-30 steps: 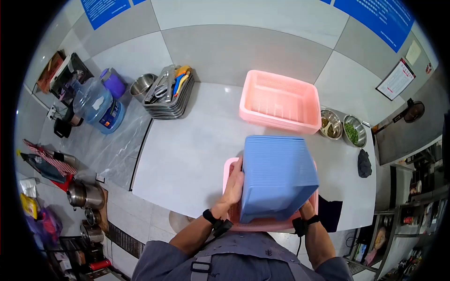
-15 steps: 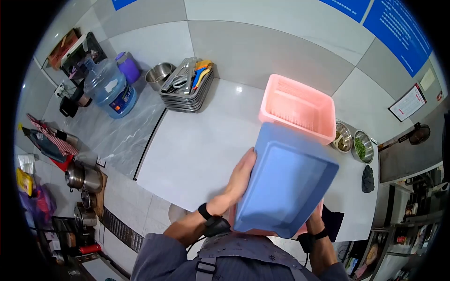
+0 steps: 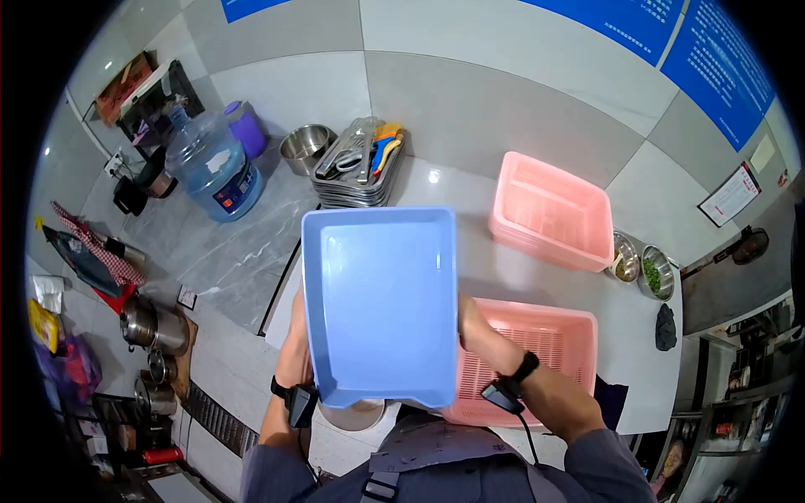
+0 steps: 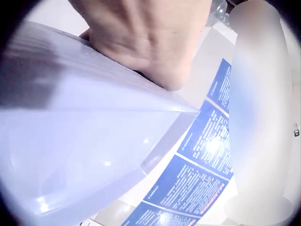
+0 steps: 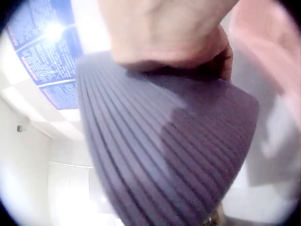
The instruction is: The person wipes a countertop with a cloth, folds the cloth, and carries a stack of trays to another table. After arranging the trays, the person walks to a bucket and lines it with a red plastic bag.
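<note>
A stack of nested blue trays (image 3: 381,302) is held up in front of the body, its hollow side facing the head camera. At its left side is my left hand (image 3: 298,323), mostly hidden by the stack. My right hand (image 3: 471,323) grips the opposite side, fingers out of sight behind it. In the left wrist view the left hand (image 4: 146,42) bends against the smooth blue wall (image 4: 84,141). Many close ridges of stacked rims (image 5: 155,141) show under the right hand (image 5: 169,37) in the right wrist view.
A pink basket (image 3: 579,369) sits at the table's front edge, partly behind my right forearm. Farther back stand more pink baskets (image 3: 553,214), two metal bowls (image 3: 656,272) and metal trays with tools (image 3: 356,172). A water jug (image 3: 214,168) is on the left counter.
Both hands have carried the blue stack left, off the front pink basket, and its hollow side has turned toward the head camera. The head view has shifted somewhat.
</note>
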Motion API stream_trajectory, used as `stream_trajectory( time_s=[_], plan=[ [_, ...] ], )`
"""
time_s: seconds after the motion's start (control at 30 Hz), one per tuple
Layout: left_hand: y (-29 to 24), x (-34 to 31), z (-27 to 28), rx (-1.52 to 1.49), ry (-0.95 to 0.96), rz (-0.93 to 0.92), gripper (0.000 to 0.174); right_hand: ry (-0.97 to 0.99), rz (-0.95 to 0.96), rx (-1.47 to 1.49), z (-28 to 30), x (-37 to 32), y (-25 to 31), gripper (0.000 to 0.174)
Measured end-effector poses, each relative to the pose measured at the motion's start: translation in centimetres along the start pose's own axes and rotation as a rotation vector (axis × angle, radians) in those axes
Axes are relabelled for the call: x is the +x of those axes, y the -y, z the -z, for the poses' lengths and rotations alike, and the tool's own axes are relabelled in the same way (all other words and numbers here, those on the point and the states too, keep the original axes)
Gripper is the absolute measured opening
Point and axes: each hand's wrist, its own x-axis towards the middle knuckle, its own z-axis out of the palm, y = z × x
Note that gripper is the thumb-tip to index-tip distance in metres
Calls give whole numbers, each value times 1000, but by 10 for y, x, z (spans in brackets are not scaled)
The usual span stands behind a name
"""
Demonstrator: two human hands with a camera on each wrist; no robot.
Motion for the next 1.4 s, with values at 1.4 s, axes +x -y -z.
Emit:
stream_trajectory(
  time_s=[1.4],
  plan=[
    [174, -22, -16, -477, 238, 331, 71, -212, 761, -431, 60, -77, -76, 23]
  ],
)
